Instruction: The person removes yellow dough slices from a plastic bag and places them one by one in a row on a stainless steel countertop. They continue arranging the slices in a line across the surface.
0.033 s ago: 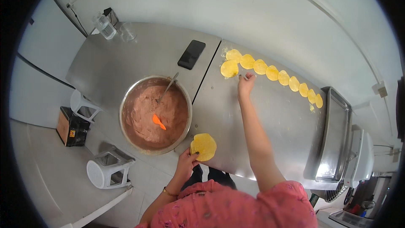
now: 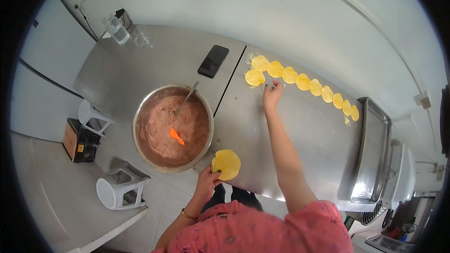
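A small stack of round, thin yellow dough wrappers [image 2: 228,164] is pinched in my left hand [image 2: 205,185], over the table's front edge beside the bowl. My right hand [image 2: 272,95] hovers at the far side of the table, empty, its thumb and fingers slightly apart. Just left of its fingertips lies a single wrapper [image 2: 254,78], flat on the steel. Beyond it, a curved row of several more wrappers [image 2: 303,82] runs along the back edge towards the right.
A large steel bowl [image 2: 210,131] of pinkish paste [image 2: 161,124] holds a metal-handled utensil [image 2: 187,96] and an orange tool [image 2: 176,136]. A black phone [image 2: 213,61], glass jug [image 2: 117,29], steel tray [image 2: 372,154] and white stools [image 2: 123,186] stand around.
My right hand's fingertips have come away from the single wrapper, which now lies flat. My left hand with the stack has hardly moved.
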Tool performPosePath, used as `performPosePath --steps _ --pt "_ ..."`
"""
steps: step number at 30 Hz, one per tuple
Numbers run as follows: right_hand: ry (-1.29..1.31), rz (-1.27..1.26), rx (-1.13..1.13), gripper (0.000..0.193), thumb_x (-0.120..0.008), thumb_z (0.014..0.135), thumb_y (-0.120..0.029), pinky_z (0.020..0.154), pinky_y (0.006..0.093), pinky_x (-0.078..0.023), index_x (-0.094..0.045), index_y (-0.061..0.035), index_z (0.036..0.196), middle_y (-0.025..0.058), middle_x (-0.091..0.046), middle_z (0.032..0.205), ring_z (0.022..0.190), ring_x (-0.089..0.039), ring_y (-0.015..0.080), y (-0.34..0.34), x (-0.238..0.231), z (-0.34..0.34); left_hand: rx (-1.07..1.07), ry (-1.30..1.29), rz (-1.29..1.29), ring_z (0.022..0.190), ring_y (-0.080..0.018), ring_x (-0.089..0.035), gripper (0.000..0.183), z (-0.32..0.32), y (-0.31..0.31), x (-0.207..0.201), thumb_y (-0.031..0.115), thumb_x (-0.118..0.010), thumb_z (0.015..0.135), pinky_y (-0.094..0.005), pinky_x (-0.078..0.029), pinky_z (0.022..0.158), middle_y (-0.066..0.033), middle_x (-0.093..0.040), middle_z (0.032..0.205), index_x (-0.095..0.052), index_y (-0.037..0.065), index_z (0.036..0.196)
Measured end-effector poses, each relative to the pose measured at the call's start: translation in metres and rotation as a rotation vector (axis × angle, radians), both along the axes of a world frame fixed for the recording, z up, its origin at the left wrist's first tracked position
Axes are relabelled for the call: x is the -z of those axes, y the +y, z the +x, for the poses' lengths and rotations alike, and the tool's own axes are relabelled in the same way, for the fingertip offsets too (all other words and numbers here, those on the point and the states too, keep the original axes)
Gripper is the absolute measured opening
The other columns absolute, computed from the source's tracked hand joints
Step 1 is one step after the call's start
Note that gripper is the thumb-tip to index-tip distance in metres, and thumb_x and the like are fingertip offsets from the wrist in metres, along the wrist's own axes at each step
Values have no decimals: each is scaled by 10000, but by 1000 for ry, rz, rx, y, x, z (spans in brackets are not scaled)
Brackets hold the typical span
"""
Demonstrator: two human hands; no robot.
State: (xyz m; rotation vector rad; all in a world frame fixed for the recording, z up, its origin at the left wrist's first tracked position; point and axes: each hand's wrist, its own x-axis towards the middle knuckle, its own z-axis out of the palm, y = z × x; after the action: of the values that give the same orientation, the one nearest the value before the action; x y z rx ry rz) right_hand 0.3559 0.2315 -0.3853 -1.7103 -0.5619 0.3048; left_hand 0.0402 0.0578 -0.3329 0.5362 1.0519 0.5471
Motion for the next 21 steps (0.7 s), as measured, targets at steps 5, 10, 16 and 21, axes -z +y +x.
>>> performPosePath --steps 5,10,16,21 --pt "-646 -258 -219 310 -604 743 -48 917 403 -397 -581 -69 1052 114 -521 1172 1055 -501 312 15 39 11 -12 -31 17 1013 -197 -581 380 2 1 -1 86 -526 845 -321 -480 885 -109 -563 1123 -452 -17 1203" --pt "-703 -226 -313 267 -585 777 -83 933 395 -396 -641 -98 1039 113 -555 1168 1081 -504 302 25 50 21 -49 -18 15 991 -187 -588 358 0 -2 -4 78 -515 856 -297 -498 845 -111 -561 1116 -459 -35 1191" --pt "-761 -236 -362 281 -571 793 -79 947 394 -390 -629 -97 1067 125 -540 1196 1092 -504 313 21 53 28 -45 -30 26 997 -182 -585 380 -3 0 -3 90 -531 847 -298 -490 855 -100 -564 1117 -455 -20 1203" --pt "-719 -109 -333 278 -578 785 -77 932 420 -395 -615 -62 1061 137 -545 1177 1073 -511 331 18 31 25 -27 -76 74 1006 -185 -581 396 0 1 -3 114 -547 844 -312 -482 871 -93 -570 1106 -449 -24 1202"
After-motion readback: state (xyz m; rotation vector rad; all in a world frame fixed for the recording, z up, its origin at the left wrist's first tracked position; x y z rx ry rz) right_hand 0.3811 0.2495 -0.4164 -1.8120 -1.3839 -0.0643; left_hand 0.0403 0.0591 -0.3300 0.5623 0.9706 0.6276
